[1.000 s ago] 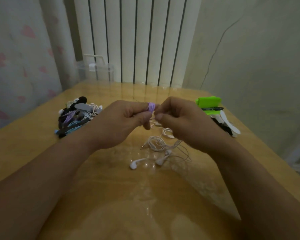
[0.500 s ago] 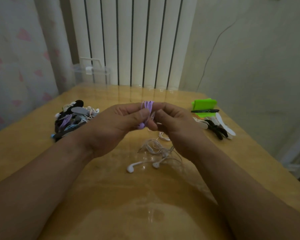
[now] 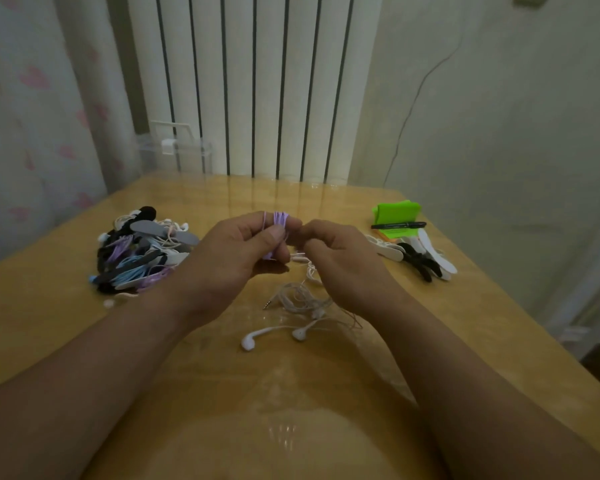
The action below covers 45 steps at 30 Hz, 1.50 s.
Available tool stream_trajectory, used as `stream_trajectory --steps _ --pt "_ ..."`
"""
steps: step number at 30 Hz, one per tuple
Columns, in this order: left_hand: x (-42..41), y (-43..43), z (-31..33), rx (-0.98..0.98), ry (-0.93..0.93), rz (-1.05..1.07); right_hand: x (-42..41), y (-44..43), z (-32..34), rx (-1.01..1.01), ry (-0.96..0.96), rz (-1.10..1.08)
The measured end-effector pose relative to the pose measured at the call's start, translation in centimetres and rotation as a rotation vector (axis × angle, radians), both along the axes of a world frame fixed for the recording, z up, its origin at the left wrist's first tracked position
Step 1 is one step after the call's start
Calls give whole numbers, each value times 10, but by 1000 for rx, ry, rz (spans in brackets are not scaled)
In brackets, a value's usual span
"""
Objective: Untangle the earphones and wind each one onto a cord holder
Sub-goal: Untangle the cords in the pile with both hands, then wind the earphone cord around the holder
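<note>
Compared with a second ago, the purple-wound cord holder [image 3: 280,220] is standing more upright, so winding is probably nearing its end. The left hand [image 3: 236,258] is gripping the holder with curled fingers. The right hand [image 3: 340,261] is pinching its cord just beside. Both are hovering above the tabletop [image 3: 49,323] centre, over the tangled white earphones [image 3: 298,303].

Your tabletop [image 3: 49,306], wound pile [image 3: 142,254] at left, white earphones [image 3: 295,297] mid, holders [image 3: 437,254], green pad [image 3: 395,213] and pen [image 3: 399,225] at right
</note>
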State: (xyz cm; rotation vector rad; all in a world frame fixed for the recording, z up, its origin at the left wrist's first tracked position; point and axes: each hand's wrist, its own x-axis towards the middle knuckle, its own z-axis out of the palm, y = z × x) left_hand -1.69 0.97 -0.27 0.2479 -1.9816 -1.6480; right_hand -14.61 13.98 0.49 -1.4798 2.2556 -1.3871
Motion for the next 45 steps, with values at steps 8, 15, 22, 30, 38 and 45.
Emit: stream_trajectory --steps 8,15,22,30,38,45 --pt "-27 8 18 208 -40 18 -79 0 19 124 -119 -336" --pt "-37 10 10 537 24 -85 -139 -7 -4 705 400 -480" --pt "-31 1 1 767 179 -248 -155 -20 -7 819 503 -454" --pt "-22 -13 4 816 297 -305 -116 1 2 393 449 -517" --pt "-23 -11 2 746 285 -269 -3 17 26 -42 -690 96" --pt "-25 -9 -2 619 276 -273 4 6 17 -90 -1035 242"
